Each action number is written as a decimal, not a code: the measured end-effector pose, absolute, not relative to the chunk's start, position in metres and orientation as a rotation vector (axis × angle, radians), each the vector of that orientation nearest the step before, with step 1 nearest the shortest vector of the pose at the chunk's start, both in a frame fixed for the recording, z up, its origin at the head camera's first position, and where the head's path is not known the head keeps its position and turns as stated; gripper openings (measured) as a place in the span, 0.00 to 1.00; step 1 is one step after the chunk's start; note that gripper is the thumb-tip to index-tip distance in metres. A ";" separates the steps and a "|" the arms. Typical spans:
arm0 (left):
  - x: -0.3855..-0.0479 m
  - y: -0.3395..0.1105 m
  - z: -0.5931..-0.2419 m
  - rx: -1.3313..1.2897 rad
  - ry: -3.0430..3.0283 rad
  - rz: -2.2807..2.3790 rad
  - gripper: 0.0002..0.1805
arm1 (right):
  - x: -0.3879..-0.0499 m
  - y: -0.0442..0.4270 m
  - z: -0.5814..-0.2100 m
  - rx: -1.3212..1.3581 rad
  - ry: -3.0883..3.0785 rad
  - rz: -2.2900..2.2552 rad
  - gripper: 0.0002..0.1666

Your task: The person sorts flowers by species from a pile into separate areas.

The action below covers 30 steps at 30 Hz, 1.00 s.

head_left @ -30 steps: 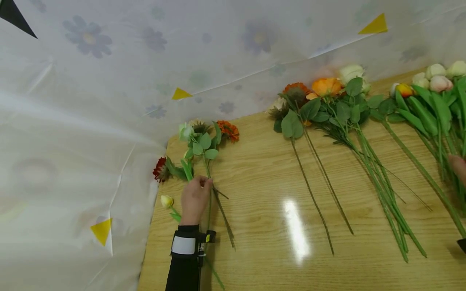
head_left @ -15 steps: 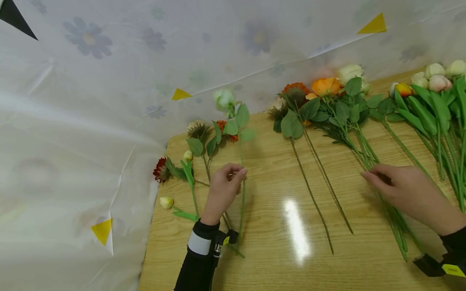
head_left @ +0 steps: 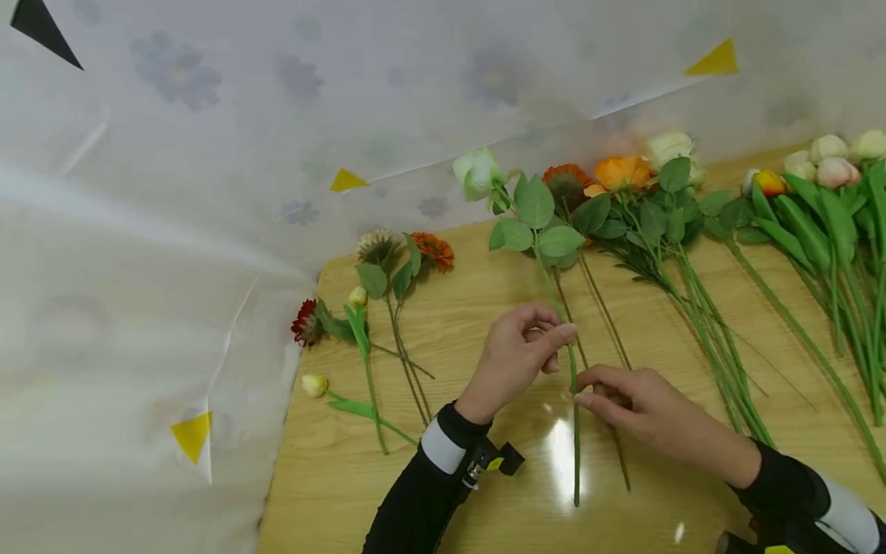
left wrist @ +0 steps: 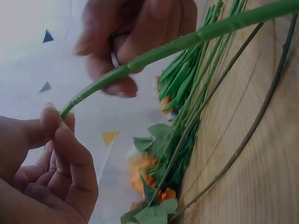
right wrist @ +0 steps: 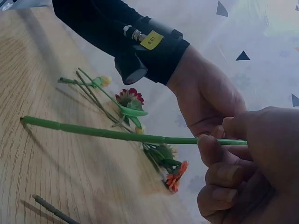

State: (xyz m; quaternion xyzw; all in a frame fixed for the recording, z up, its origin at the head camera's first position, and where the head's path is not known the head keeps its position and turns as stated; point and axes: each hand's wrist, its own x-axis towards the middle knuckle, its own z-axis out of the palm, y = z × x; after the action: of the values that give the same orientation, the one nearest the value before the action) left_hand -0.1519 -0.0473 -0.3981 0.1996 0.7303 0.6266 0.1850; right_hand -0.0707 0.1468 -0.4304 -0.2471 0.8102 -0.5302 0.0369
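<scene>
My left hand (head_left: 519, 354) pinches the green stem of a pale greenish-white rose (head_left: 477, 171) between thumb and fingertips. The rose's leaves (head_left: 534, 201) overlap the flowers behind. Below that grip, my right hand (head_left: 657, 419) has its bent thumb and index finger at the stem (head_left: 576, 454). In the right wrist view, a fingertip of the right hand (right wrist: 280, 154) overlaps the stem (right wrist: 117, 134); whether it pinches is unclear. The left wrist view shows the left hand (left wrist: 60, 172) pinching the stem (left wrist: 163, 49), with the right hand (left wrist: 135, 37) behind it.
At the table's left lie a dark red flower (head_left: 304, 323), yellow tulip buds (head_left: 314, 385), a cream flower (head_left: 377, 245) and an orange flower (head_left: 434, 250). Orange roses (head_left: 621, 174) and pale tulips (head_left: 837, 171) lie to the right on the wooden table (head_left: 332, 485). A patterned white sheet (head_left: 173, 192) hangs behind.
My left hand has lifted the pale rose from the left group and carried it rightward. My right hand has come in from the right edge to its stem.
</scene>
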 end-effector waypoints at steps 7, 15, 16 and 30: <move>-0.145 -0.035 -0.398 0.590 2.049 1.735 0.08 | -0.069 0.147 -0.432 -0.835 2.455 -1.686 0.10; -0.149 -0.039 -0.395 0.639 2.095 1.659 0.11 | -0.069 0.155 -0.422 -0.670 2.566 -1.597 0.10; -0.150 -0.041 -0.395 0.655 2.112 1.631 0.12 | -0.068 0.156 -0.421 -0.636 2.598 -1.584 0.10; -0.159 -0.082 -0.407 0.568 2.194 1.579 0.14 | -0.083 0.215 -0.399 -0.291 3.006 -1.365 0.09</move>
State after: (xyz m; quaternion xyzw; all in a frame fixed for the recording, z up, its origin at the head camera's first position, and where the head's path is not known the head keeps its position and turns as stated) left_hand -0.1591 -0.0822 -0.4070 0.2020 0.7800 0.5614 0.1887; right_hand -0.0828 0.2154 -0.3995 -0.0875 0.9036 -0.4103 -0.0862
